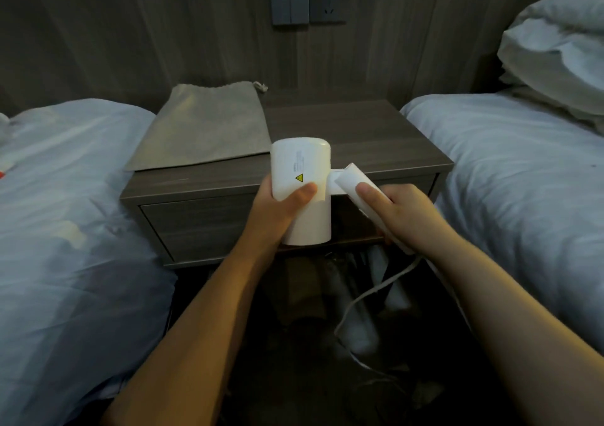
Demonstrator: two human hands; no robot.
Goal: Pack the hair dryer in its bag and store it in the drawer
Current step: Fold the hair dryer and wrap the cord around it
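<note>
Left hand (pixel 277 206) wraps dryer (pixel 302 177) barrel, right (pixel 402 210) grips handle; rigid, smooth, light-looking, cord (pixel 376 290) trailing below the grip

a yellow warning triangle (pixel 299 178) stands on the white body of the hair dryer (pixel 300 170), close to the thumb that lies on it. above the triangle runs a block of small grey print (pixel 298 161), too fine and blurred to read. no brand name or number can be made out anywhere else.
</note>
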